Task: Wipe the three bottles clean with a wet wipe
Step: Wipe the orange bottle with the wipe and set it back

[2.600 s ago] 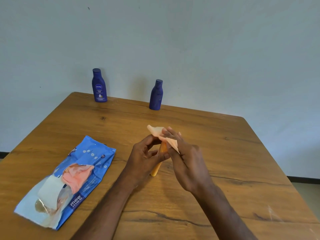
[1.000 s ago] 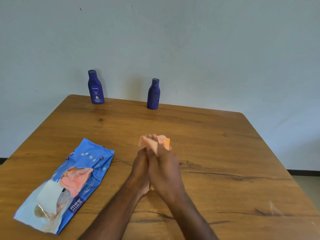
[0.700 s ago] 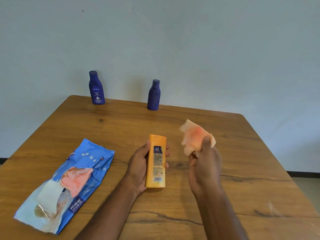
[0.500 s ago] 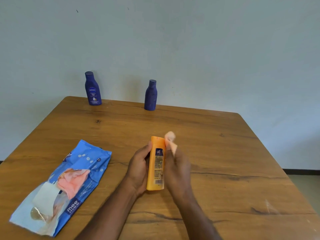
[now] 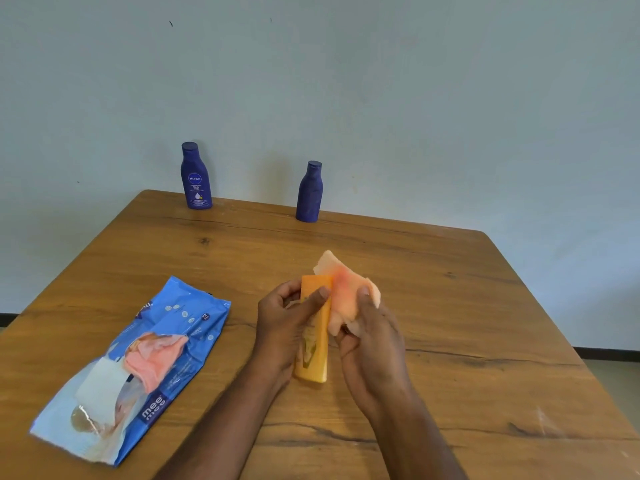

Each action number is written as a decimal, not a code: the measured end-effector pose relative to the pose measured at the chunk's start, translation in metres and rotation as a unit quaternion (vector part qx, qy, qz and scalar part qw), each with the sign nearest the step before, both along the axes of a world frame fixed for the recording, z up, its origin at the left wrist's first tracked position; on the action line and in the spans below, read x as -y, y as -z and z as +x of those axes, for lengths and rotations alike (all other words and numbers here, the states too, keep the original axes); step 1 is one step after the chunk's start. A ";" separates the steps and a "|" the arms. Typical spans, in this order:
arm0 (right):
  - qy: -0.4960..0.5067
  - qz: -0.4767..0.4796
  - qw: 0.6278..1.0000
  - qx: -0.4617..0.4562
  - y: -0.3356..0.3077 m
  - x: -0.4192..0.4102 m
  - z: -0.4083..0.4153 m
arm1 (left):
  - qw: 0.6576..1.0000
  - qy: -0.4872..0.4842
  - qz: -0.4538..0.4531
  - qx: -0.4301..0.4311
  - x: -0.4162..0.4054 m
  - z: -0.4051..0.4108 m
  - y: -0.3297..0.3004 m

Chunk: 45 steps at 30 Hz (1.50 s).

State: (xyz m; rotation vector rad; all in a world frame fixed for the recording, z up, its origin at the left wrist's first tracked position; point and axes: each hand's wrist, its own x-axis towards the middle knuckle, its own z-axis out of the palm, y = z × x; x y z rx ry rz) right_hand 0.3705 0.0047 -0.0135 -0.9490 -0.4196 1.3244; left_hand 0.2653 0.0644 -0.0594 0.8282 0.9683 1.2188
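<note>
An orange bottle (image 5: 316,348) is held above the middle of the wooden table (image 5: 467,306). My left hand (image 5: 282,327) grips it from the left, thumb across its front. My right hand (image 5: 372,348) holds a crumpled pinkish wet wipe (image 5: 346,296) against the bottle's right side near the top. Two dark blue bottles stand upright at the table's far edge: a labelled one (image 5: 195,176) at the left and a plain-looking one (image 5: 309,192) to its right.
A blue wet-wipe pack (image 5: 145,362) lies on the table's left side, its flap open and a pink wipe sticking out. A pale wall rises right behind the far table edge.
The right hand lifted the wipe off the bottle, brought it back, and now presses it on the bottle's right side. The left hand has turned the bottle, so a different face shows.
</note>
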 end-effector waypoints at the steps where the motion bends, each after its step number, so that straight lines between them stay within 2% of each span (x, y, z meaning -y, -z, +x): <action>1: 0.007 -0.017 1.000 -0.020 0.001 0.000 0.003 | 1.000 -0.015 -0.015 -0.015 0.001 0.001 -0.002; 4: 0.020 -0.064 0.998 -0.013 0.005 -0.003 0.011 | 0.995 0.012 -0.092 -0.018 0.001 0.002 -0.004; 7: 0.025 -0.078 0.997 0.006 0.007 -0.006 0.014 | 0.986 0.063 -0.144 0.061 -0.001 -0.002 -0.004; 9: 0.030 -0.071 0.997 0.006 0.005 -0.008 0.014 | 0.983 0.098 -0.134 0.081 -0.001 -0.004 -0.003; 13: 0.010 -0.064 0.998 0.027 0.009 -0.011 0.013 | 0.978 0.177 -0.101 0.047 0.007 -0.001 -0.004; 16: -0.004 -0.072 0.997 0.018 0.011 -0.011 0.014 | 0.975 0.193 -0.104 0.040 0.009 -0.002 -0.005; 18: 0.022 -0.064 0.998 0.017 0.012 -0.010 0.017 | 0.979 0.176 -0.100 0.033 0.008 -0.002 -0.005; 20: 0.089 -0.058 0.988 0.109 0.017 -0.012 0.022 | 0.984 0.155 -0.090 0.018 0.006 0.000 -0.005; 22: 0.143 -0.052 0.950 0.274 0.022 -0.012 0.023 | 0.986 0.146 -0.075 0.015 0.006 0.003 -0.004; 23: 0.139 -0.037 0.934 0.326 0.025 -0.011 0.021 | 0.987 0.145 -0.068 0.012 0.007 0.004 -0.004; 26: 0.055 -0.002 0.917 0.396 0.030 -0.009 0.008 | 0.987 0.155 -0.041 -0.015 0.010 0.007 -0.005; 29: 0.034 0.000 0.853 0.521 0.039 -0.011 0.000 | 0.988 0.152 -0.010 -0.040 0.012 0.008 -0.003; 34: 0.017 -0.004 0.848 0.529 0.032 -0.008 -0.010 | 0.990 0.129 0.010 -0.048 0.010 0.010 -0.002; 38: 0.018 0.032 0.830 0.556 0.025 -0.006 -0.017 | 0.992 0.119 0.020 -0.036 0.010 0.010 0.000; 41: -0.012 0.062 0.802 0.593 0.020 -0.009 -0.026 | 0.991 0.133 0.025 -0.021 0.016 0.011 -0.005; 42: -0.020 0.067 0.812 0.579 0.018 -0.010 -0.026 | 0.991 0.131 0.015 -0.017 0.017 0.011 -0.007; 43: -0.024 0.073 0.844 0.530 0.014 -0.009 -0.024 | 0.992 0.129 0.003 -0.017 0.017 0.010 -0.007; 45: -0.027 0.057 0.943 0.327 0.004 -0.008 -0.013 | 0.991 0.129 -0.028 0.001 0.013 0.009 -0.008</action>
